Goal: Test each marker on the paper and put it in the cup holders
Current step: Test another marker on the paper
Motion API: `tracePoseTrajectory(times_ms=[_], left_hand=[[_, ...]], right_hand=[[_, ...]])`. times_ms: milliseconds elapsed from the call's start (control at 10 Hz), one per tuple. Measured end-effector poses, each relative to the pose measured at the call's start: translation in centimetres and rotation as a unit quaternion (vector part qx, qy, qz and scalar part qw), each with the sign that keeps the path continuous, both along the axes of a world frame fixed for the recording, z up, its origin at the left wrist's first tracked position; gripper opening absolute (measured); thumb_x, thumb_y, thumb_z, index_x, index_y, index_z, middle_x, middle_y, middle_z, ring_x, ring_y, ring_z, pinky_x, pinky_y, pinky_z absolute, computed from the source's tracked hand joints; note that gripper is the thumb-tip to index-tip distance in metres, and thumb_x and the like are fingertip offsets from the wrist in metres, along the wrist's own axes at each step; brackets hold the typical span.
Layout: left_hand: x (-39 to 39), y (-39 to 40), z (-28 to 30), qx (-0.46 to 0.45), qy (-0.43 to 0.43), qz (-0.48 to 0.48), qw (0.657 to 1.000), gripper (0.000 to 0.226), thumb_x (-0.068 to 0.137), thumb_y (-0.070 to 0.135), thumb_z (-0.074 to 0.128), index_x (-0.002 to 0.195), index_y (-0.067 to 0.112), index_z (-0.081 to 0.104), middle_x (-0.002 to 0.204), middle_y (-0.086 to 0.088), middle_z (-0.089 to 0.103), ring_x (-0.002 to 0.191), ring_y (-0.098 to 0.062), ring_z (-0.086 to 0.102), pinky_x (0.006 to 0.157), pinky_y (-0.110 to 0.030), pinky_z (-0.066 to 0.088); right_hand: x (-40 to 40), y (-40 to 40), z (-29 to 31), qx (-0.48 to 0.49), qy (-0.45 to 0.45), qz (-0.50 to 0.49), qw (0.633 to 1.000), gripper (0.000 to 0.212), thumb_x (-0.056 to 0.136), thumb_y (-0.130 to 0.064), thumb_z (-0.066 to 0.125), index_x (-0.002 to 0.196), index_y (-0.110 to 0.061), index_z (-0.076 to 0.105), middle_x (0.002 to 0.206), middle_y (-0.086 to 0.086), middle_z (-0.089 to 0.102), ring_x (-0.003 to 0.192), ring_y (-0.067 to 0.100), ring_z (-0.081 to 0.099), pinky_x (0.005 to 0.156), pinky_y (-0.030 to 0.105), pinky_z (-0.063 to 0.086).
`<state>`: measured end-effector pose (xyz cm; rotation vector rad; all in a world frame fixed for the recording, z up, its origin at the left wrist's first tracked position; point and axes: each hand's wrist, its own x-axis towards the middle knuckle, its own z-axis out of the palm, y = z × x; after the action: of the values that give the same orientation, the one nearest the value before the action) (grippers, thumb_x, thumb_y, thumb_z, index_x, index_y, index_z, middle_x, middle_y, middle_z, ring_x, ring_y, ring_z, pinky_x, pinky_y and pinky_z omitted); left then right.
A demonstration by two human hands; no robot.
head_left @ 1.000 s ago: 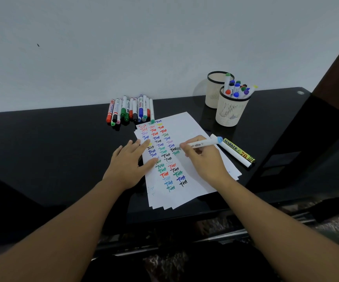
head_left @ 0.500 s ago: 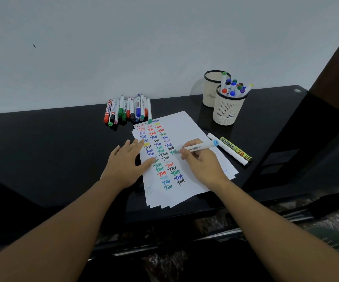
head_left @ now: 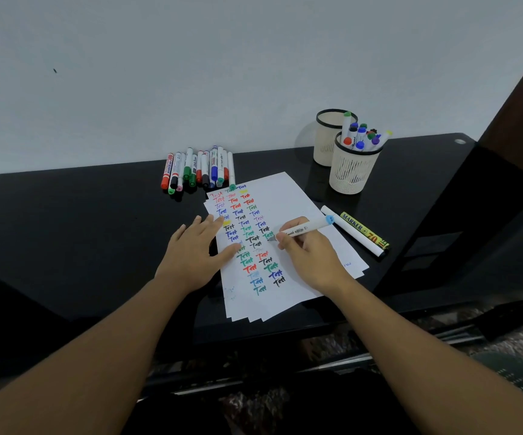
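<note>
Right hand [head_left: 312, 257] gripping marker [head_left: 304, 230] on paper [head_left: 288, 202], left hand [head_left: 196, 254] flat

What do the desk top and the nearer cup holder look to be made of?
The desk top looks like black glass or a high-gloss lacquer: it mirrors the wall and the pale cups; which of the two cannot be told. The nearer cup holder seems cream moulded plastic, matt, with slotted walls, a fine mesh band at the base and a black rim; painted metal is not ruled out.
</note>
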<state>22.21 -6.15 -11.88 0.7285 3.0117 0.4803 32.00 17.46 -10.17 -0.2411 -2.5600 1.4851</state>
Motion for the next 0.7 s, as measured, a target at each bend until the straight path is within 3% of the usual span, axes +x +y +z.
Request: tracePoseTrajectory(times_ms=[500, 700], left_hand=[[0.02, -0.05, -0.09, -0.002, 0.003, 0.0, 1.0, 0.083, 0.091, 0.081, 0.03, 0.159, 0.036, 0.019, 0.167, 0.009, 0.015, 0.155, -0.012, 0.007, 0.126, -0.042, 0.004], [0.18, -0.04, 0.03, 0.003, -0.001, -0.002, 1.0, 0.082, 0.091, 0.081, 0.03, 0.159, 0.036, 0.019, 0.168, 0.008, 0.015, 0.155, -0.012, 0.006, 0.126, -0.042, 0.004]], right_hand=[[0.1, -0.12, 0.15, 0.022, 0.003, -0.004, 1.0, 0.008, 0.105, -0.032, 0.056, 0.107, -0.026, 0.061, 0.094, -0.01, 0.069, 0.091, 0.011, 0.065, 0.088, 0.041, 0.055], [0.53, -0.06, 0.6, -0.01, -0.006, -0.019, 1.0, 0.014, 0.106, -0.033, 0.054, 0.094, -0.033, 0.059, 0.096, -0.004, 0.069, 0.094, 0.015, 0.064, 0.09, 0.041, 0.054]])
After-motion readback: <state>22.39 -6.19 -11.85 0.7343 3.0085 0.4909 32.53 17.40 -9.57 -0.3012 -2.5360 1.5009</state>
